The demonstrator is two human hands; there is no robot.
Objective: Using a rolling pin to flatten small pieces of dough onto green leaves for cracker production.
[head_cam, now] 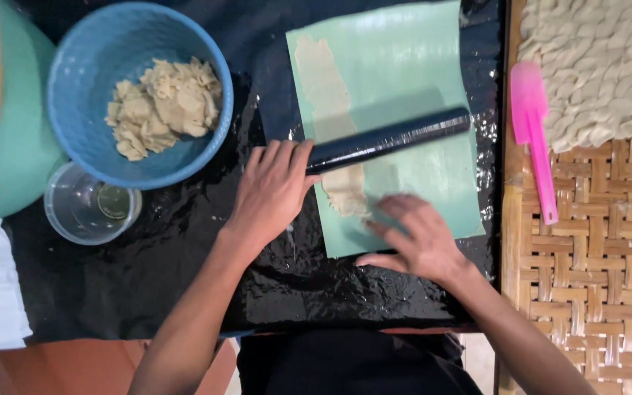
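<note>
I am looking down on a black plastic-covered work surface (184,285), with a woven bamboo tray (587,278) lying along its right edge and holding rows of shaped pale dough pieces (601,66). A big blue bowl (82,88) is sitting at the upper left with torn dough scraps (166,106) inside. A pale green sheet (411,66) is lying in the middle, carrying a long flattened strip of dough (323,95). A black rolling pin (389,137) is lying slantwise across the sheet and the strip. I am seeing my left hand (272,190) resting on the pin's near end, fingers curled loosely over it rather than clamped. My right hand (415,238) is lying open and blurred, fingers spread flat on the sheet just beside the strip's lower end, holding nothing. A pink spatula (534,139) is lying on the tray's edge, and a small clear cup (89,205) is standing just below the bowl.
</note>
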